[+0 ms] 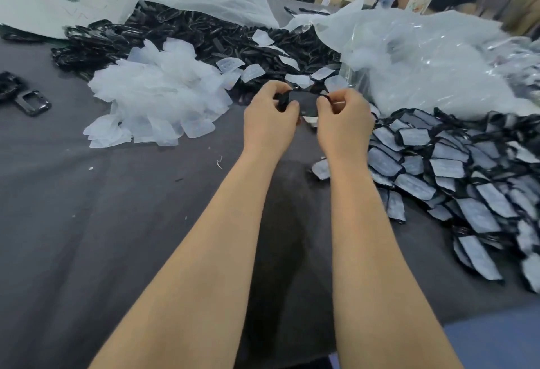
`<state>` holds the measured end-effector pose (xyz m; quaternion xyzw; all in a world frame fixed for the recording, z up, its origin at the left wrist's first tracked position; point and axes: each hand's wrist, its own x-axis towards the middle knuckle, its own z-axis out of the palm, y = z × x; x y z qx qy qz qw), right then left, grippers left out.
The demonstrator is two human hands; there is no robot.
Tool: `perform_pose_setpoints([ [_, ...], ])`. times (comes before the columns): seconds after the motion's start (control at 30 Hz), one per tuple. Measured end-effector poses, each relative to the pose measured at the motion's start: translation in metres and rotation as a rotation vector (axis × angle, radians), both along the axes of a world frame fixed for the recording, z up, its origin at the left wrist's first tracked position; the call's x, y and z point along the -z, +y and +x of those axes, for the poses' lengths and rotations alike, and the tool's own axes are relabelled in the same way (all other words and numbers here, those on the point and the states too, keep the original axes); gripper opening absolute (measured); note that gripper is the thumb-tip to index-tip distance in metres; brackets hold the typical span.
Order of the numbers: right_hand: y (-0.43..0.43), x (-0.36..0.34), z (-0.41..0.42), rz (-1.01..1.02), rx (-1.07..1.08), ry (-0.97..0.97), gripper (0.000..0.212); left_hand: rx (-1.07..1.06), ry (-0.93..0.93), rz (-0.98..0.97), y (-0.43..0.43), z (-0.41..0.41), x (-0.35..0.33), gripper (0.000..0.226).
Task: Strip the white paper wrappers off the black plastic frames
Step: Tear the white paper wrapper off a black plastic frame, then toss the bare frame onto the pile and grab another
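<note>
I hold one black frame (pixel 306 104) between both hands, above the grey bench (pixel 102 208). My left hand (pixel 270 111) has its fingers curled round the frame's left end, and my right hand (pixel 343 117) pinches the right end with thumb and bent fingers. The face of the frame that I can see is dark; a sliver of white shows just under it between my hands, and I cannot tell whether that is its wrapper.

Out to the left of my left hand lies a loose pile of stripped white wrappers (pixel 157 97). Beyond both hands is a heap of bare black frames (pixel 181 32) with a few wrappers scattered on it. To the right of my right hand, frames in their white wrappers (pixel 455 170) lie overlapping in rows. Beyond my right hand sits a crumpled clear plastic bag (pixel 423 59). Far off to the left of my left hand, two loose frames (pixel 32 103) lie on the bench.
</note>
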<state>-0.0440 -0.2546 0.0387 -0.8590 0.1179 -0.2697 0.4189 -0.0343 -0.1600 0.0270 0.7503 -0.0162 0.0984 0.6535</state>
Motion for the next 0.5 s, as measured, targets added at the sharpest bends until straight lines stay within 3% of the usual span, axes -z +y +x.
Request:
perform_pose_setpoints([
  [0.23,-0.078,0.002,-0.031,-0.045,0.338,0.092,0.012,0.151,0.015,0.317,-0.094,-0.008,-0.007,0.028],
  [0.4,-0.096,0.014,-0.037,-0.140,0.510,0.202,0.010,0.098,0.069,0.637,-0.124,-0.005,0.004,0.032],
  [0.5,-0.097,0.017,-0.036,-0.161,0.523,0.219,0.014,0.075,0.058,0.660,-0.128,-0.005,0.008,0.034],
])
